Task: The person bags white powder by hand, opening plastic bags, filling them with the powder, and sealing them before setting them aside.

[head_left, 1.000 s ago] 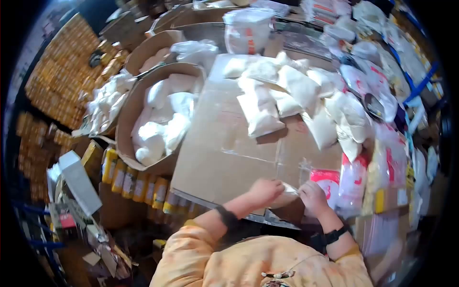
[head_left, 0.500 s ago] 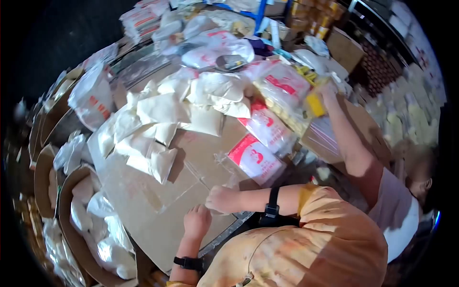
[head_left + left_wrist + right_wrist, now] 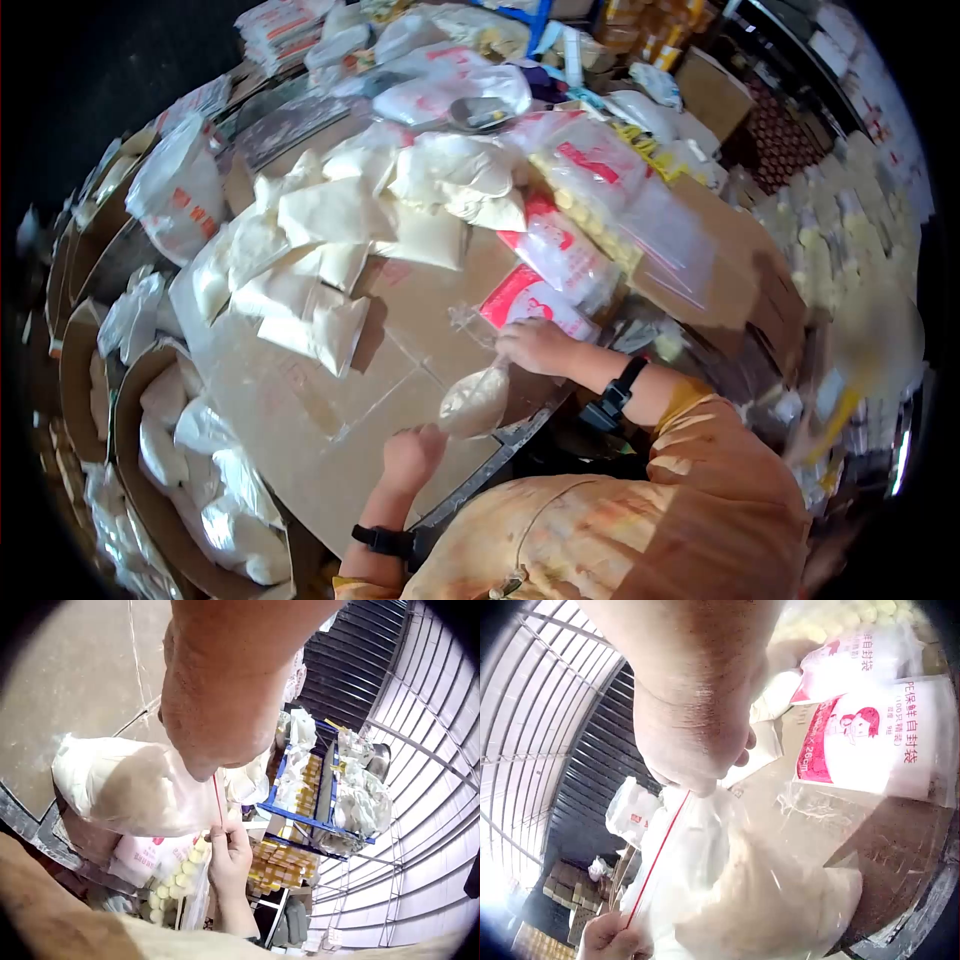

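Note:
A clear zip bag [image 3: 475, 403] filled with pale powder hangs between my two hands over the near edge of the cardboard-topped table [image 3: 400, 345]. A red line runs along its zip edge in both wrist views. My left hand [image 3: 413, 456] pinches one end of that edge, thumb against fingers in the right wrist view. At the other end my right hand [image 3: 537, 346] pinches the zip, seen small in the left wrist view. The bag's filled part sags below the stretched edge.
Several filled powder bags [image 3: 335, 215] lie piled across the table. Printed packs of bags [image 3: 870, 739] lie to the right. A carton [image 3: 130, 445] of wrapped white bags stands left. At far right, another person's blurred arm appears with something yellow [image 3: 838, 420].
The head view has swung right. My right hand has moved away from my left, with the bag spread between them. The other person's arm has drawn back from the table's right side.

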Demonstrator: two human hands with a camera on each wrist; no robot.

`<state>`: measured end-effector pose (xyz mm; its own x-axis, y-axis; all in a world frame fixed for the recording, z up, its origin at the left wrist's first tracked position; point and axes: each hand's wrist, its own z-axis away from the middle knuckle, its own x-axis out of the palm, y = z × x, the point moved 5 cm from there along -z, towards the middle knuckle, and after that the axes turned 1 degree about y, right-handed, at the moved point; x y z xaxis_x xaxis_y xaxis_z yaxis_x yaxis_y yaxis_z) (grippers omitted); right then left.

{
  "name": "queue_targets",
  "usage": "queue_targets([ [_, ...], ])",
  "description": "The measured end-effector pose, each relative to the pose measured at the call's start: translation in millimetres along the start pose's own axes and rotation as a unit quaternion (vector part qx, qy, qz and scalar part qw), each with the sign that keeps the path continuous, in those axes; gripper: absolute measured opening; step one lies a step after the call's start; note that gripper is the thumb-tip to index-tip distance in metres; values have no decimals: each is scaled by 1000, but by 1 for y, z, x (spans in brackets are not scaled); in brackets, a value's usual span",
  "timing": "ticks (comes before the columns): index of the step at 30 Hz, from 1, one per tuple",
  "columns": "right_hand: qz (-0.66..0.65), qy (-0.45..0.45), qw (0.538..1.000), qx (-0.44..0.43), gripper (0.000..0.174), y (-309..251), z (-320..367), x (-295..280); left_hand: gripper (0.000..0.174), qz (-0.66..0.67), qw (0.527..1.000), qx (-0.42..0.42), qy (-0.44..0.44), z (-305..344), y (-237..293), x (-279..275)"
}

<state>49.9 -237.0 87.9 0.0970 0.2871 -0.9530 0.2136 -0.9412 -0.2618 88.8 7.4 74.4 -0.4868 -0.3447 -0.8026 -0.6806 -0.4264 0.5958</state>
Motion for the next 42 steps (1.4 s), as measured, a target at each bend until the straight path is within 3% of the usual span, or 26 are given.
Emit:
queue_targets([
  [5,-32,-23,978,205,16,85,21,0,16,4,998,-55,-4,29,-18,7],
  [6,-41,-84,969,228,15,93,25,8,19,25,991,-111,-72,40,-32,17],
  [8,-104,-251,921,279,25,92,27,32,31,120,969,-206,-65,49,-38,15],
  [9,-132,-238,938,213,42,78,28,42,38,167,953,-248,-55,54,-40,14],
  [10,-160,-225,951,138,61,60,28,52,48,149,960,-233,-50,56,-43,28],
  [11,-209,-318,920,95,88,40,19,58,59,127,965,-227,-35,56,-50,49],
  [13,-225,-335,915,24,91,5,10,81,82,188,974,-127,-25,41,-46,78],
  [14,-362,-404,837,72,91,16,29,147,77,231,967,-103,6,28,-40,89],
  [16,-327,-365,871,1,82,-11,15,148,69,312,947,-47,60,0,-30,110],
  [18,-294,-360,885,-22,75,-35,6,139,60,309,947,-26,83,0,-26,110],
  [19,-228,-442,866,54,62,-37,8,130,56,307,947,-16,95,0,-26,111],
  [20,-269,-435,857,60,55,-38,13,137,58,395,916,-15,75,9,-31,121],
  [21,-221,-446,865,65,56,-31,21,140,61,480,875,-12,55,19,-35,131],
  [23,-358,-512,770,128,53,-56,20,133,70,657,741,-76,114,49,-20,108],
  [24,-354,-514,768,144,52,-75,14,119,75,733,659,-100,139,66,-16,98],
  [25,-352,-513,767,159,52,-95,9,106,83,750,636,-111,144,84,-21,99],
  [26,-434,-493,738,155,59,-116,4,98,78,787,582,-141,147,106,-20,94],
  [29,-608,-501,597,150,67,-163,-8,101,65,862,439,-185,174,169,-19,89],
  [30,-597,-513,603,131,66,-172,-13,108,62,858,424,-210,198,189,-9,71],
  [32,-575,-531,616,94,62,-185,-20,133,62,845,439,-203,227,222,-16,93],
  [33,-500,-518,693,46,60,-180,-22,149,62,847,433,-189,243,238,-18,104],
  [35,-332,-468,817,-46,54,-171,-25,172,60,877,374,-143,265,265,-9,115],
  [37,-307,-455,835,-52,49,-186,-33,158,48,899,247,-227,282,280,3,110],
  [39,-299,-457,836,-58,49,-184,-36,161,46,875,205,-194,393,300,0,83],
  [41,-303,-443,842,-50,48,-183,-42,164,49,855,261,-18,449,326,-29,17],
  [42,-304,-434,847,-51,48,-185,-46,161,48,816,318,29,483,346,-43,-27],
])
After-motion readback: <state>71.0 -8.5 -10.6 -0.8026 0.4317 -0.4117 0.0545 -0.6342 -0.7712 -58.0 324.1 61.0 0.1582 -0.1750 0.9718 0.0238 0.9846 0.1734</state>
